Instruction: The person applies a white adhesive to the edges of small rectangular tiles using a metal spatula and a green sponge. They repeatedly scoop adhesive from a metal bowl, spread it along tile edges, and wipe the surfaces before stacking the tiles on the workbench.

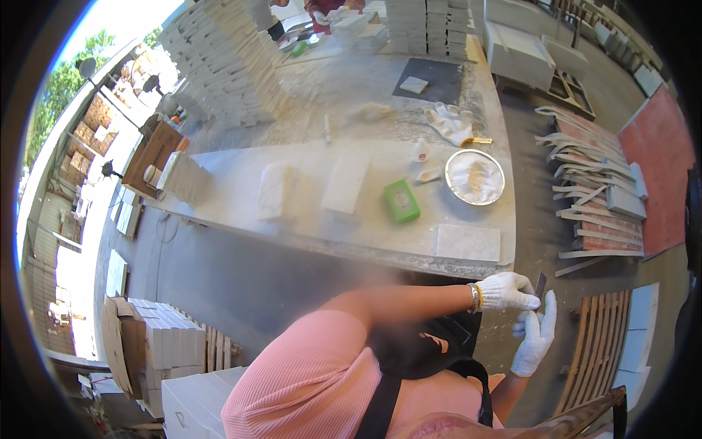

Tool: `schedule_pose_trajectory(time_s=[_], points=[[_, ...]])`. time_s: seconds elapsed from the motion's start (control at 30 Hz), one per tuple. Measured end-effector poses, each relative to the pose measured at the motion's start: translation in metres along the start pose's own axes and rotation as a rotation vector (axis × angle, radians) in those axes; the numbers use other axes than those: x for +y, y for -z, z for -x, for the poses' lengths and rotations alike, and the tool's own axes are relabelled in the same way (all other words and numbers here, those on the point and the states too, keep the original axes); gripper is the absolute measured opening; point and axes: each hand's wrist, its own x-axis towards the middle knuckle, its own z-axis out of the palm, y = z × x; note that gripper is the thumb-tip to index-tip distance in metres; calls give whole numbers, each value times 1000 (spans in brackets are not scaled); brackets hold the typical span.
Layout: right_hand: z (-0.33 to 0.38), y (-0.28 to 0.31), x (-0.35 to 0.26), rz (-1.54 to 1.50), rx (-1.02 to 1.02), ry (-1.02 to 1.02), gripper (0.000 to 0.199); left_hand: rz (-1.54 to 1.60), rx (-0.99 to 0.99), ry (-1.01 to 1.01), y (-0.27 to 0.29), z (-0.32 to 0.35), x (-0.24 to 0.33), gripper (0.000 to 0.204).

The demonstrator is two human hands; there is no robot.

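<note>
Both my hands wear white knit gloves and meet beyond the table's near right corner. A thin dark flat blade stands up between their fingers; its lower end is hidden. My left hand is closed, fingertips and thumb pressed at the blade's lower part. Just below it, my right hand has its index finger stretched along the blade's side and its other fingers curled in. Nearest on the dusty table lies a white marbled tile. Behind it are a round bowl of white powder and a green box-like block.
Two pale slabs lie mid-table. Farther back are a loose glove, a small bottle and a dark mat. Tall tile stacks rise behind. A wooden pallet stands right. A person works at the far end.
</note>
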Motion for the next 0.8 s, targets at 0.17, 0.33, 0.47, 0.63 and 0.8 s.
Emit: schedule_pose_trajectory(time_s=[0.17,0.33,0.47,0.63,0.8], points=[[2,-4,7,-8,-66,-3,65,41,26,164,0,-7,-3,37],[2,5,8,-8,-88,-36,64,390,261,47,13,-16,-20,34],[-4,18,10,2,-46,-64,58,293,403,-26,35,-3,-25,34],[-13,26,21,-8,-13,-48,44,-459,440,-177,69,21,-34,46],[-26,27,35,-36,-5,-55,28,-912,454,-258,84,32,-49,70]])
